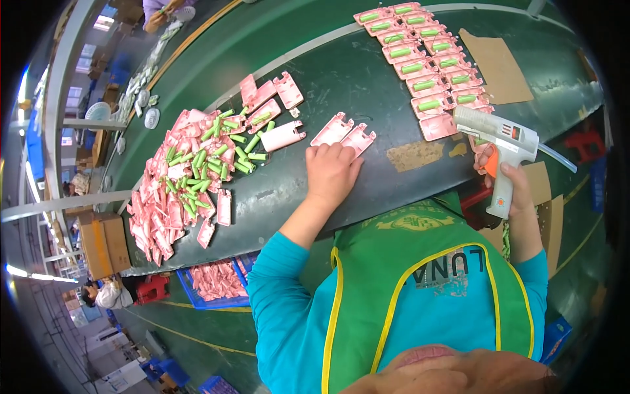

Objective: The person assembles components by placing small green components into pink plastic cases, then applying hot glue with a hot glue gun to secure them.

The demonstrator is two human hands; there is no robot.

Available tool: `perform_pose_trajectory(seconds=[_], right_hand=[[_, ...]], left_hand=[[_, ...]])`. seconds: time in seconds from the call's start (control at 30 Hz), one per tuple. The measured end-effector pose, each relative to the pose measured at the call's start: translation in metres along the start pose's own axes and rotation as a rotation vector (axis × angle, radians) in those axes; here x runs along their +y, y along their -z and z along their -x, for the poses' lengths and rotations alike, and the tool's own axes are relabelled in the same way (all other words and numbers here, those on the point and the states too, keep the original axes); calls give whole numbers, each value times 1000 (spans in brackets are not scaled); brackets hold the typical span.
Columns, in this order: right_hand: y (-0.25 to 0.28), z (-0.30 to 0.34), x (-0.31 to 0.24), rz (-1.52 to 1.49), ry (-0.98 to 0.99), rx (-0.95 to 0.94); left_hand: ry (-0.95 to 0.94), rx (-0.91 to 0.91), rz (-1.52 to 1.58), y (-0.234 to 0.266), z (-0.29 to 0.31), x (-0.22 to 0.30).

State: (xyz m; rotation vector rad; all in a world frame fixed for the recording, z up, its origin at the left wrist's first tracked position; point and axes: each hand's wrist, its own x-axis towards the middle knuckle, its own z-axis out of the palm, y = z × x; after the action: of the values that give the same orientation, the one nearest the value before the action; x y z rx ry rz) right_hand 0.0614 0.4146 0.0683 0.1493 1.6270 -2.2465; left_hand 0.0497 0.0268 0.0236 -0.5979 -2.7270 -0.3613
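Observation:
My left hand (331, 172) rests on the dark green work surface, its bent fingers gripping the near ends of two pink plastic casings, the right one (357, 140) and the left one (333, 129) lying side by side. My right hand (518, 187) is wrapped around the handle of a white hot glue gun (508, 138) with an orange trigger; a clear glue stick pokes out of its back. The gun's nozzle points left, over the near end of rows of pink casings (433, 125), most with a green cylindrical battery (430, 105) inside.
At left lies a big heap of pink casings (174, 210) with loose green batteries (197, 180) on top. Cardboard (499, 69) lies at the back right. Below the surface stands a blue crate (190, 289) of pink parts. Another person's hand (155, 21) shows at the far upper left.

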Motion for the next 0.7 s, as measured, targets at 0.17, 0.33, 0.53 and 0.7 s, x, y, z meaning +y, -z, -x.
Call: perform_pose_trajectory(seconds=[0.17,0.33,0.53,0.7], right_hand=[[2,2,1,-18,41,-24],[1,7,1,-61,86,14],[3,11,1,-106,102,1],[6,15,0,-86,97,18]], left_hand=[[224,62,-28,8,-10,-10],[239,-155,-88,3,-17,-12],[-30,-130,221,-15,-15,57],[-143,-109,303,-37,-36,112]])
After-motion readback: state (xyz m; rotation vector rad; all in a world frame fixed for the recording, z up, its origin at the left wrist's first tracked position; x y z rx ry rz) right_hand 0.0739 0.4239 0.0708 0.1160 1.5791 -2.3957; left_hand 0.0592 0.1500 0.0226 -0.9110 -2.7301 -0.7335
